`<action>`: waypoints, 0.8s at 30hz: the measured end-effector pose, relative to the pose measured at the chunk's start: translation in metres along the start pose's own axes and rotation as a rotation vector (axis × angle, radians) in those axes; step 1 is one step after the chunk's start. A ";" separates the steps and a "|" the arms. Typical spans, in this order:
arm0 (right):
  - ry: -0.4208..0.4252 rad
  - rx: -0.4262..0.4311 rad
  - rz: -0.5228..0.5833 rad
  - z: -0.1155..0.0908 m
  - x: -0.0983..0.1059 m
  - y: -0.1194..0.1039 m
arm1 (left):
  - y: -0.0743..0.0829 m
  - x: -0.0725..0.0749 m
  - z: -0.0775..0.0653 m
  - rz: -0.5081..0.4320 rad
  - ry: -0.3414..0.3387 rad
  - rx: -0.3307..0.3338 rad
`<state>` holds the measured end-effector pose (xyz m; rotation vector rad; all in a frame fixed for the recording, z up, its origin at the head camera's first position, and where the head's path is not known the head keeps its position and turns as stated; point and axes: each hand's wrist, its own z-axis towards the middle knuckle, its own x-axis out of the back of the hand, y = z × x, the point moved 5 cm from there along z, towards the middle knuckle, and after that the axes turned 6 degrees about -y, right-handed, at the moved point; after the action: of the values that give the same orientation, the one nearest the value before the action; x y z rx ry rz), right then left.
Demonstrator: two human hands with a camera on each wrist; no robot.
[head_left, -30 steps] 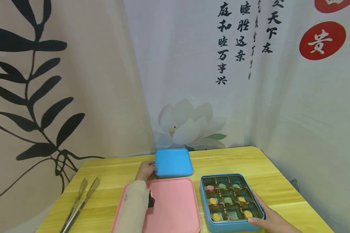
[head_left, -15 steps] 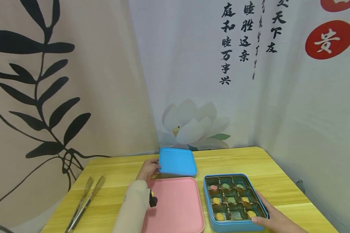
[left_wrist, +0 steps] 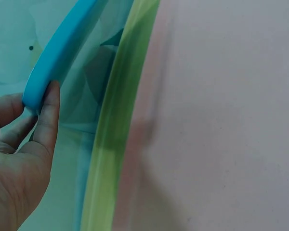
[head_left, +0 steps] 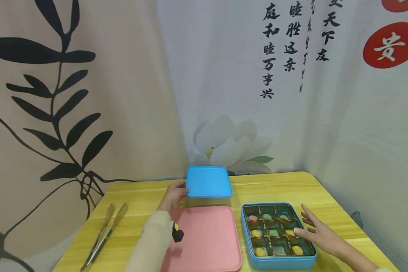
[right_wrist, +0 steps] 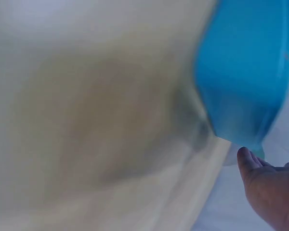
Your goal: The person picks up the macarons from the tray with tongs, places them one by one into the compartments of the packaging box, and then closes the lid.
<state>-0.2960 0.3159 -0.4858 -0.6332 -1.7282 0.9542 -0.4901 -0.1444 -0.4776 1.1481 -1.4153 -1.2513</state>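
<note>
A flat blue lid (head_left: 209, 182) is held above the back of the table by my left hand (head_left: 173, 195). In the left wrist view, thumb and fingers pinch the edge of the lid (left_wrist: 53, 57). At the right stands a blue box (head_left: 282, 263) with a divided insert, round yellow, green and pink cookies (head_left: 297, 250) lying in its compartments. My right hand (head_left: 317, 230) hovers by the box's right side, fingers spread and holding nothing. In the right wrist view, the hand (right_wrist: 274, 192) is near the blurred blue box wall (right_wrist: 245, 62).
A pink tray (head_left: 204, 241) lies in the middle of the yellow wooden table (head_left: 139, 192), below my left forearm. Metal tongs (head_left: 105, 236) rest at the left. A printed cloth backdrop (head_left: 139, 94) hangs behind the table's back edge.
My left hand has raised the blue lid off the table. My right hand has let go of the box and lifted beside it. The head view has turned slightly left.
</note>
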 end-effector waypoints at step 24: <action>0.112 0.093 -0.090 0.105 -0.005 -0.109 | 0.039 -0.042 -0.043 -0.102 -0.168 -0.119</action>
<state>-0.3898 0.2209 -0.4148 -0.5341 -1.5909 0.9139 -0.4443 -0.1078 -0.4368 1.0650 -1.3971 -1.5132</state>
